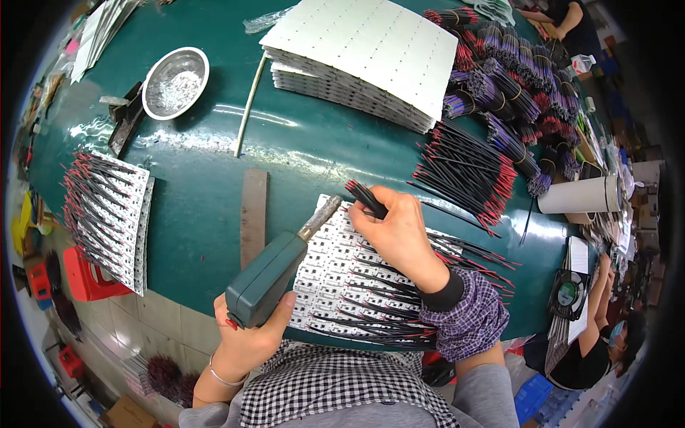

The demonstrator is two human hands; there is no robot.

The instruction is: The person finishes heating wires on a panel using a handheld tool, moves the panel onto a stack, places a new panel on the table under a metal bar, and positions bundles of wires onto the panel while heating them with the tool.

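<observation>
My left hand (pixel 251 344) is wrapped round the grip of a dark green soldering gun (pixel 267 279). Its metal tip points up and right, by the upper left corner of a white circuit board panel (pixel 320 289). In my closed right hand (pixel 401 232) is a small bunch of black wires (pixel 368 199) with red ends, held just above the panel's top edge. Rows of similar wires (pixel 378 314) lie across the panel's right and lower parts, their red ends past its right edge. Whether the gun's tip touches a wire cannot be made out.
Loose black wires (pixel 460 171) lie right of my right hand, beneath tied wire bundles (pixel 510 93). A stack of white panels (pixel 364 53) stands at the back. Left are a metal bowl (pixel 175 84), a flat bar (pixel 255 214) and a wired panel (pixel 125 235). A co-worker (pixel 596 335) sits at right.
</observation>
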